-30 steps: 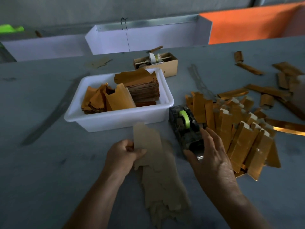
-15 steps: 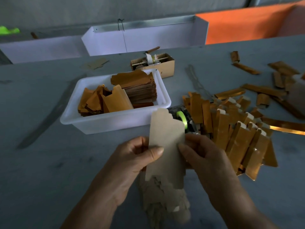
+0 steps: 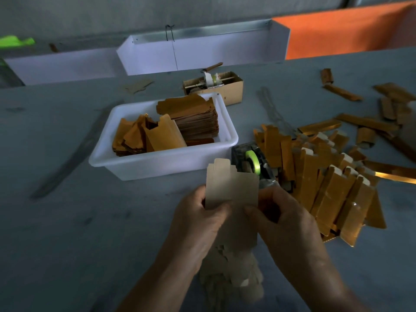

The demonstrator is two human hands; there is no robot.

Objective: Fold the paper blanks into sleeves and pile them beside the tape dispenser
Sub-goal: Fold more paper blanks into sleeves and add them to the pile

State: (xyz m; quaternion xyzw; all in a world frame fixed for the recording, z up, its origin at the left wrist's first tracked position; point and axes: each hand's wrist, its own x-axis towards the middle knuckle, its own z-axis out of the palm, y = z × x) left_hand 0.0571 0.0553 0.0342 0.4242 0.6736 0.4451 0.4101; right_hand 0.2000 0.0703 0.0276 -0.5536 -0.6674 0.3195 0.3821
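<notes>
A person's 2 bare hands hold 1 pale paper blank (image 3: 231, 188) upright over a grey surface (image 3: 67, 233), just below the centre of the view. The left hand (image 3: 200, 224) pinches the blank's left edge, thumb on the near face and fingers curled behind. The right hand (image 3: 286, 219) pinches its right edge, thumb on the near face and fingers curled behind. Under the hands, at 6 o'clock, lies a loose heap of more pale blanks (image 3: 234, 273) on the surface. Just behind the held blank, toward 1 o'clock, sits a dark tape dispenser (image 3: 252, 163) with a green roll. Touching its right side, at 3 o'clock, is a pile of folded gold sleeves (image 3: 333, 190), many overlapping. More gold pieces (image 3: 369, 122) lie scattered toward 2 o'clock. At 11 o'clock stands a white plastic tub (image 3: 157, 165) holding stacked gold blanks (image 3: 193, 118). Behind the tub, at 12 o'clock, is a small cardboard box (image 3: 231, 91) with a tape roll in it. White trays (image 3: 202, 52) and an orange panel (image 3: 337, 34) line the far edge.
</notes>
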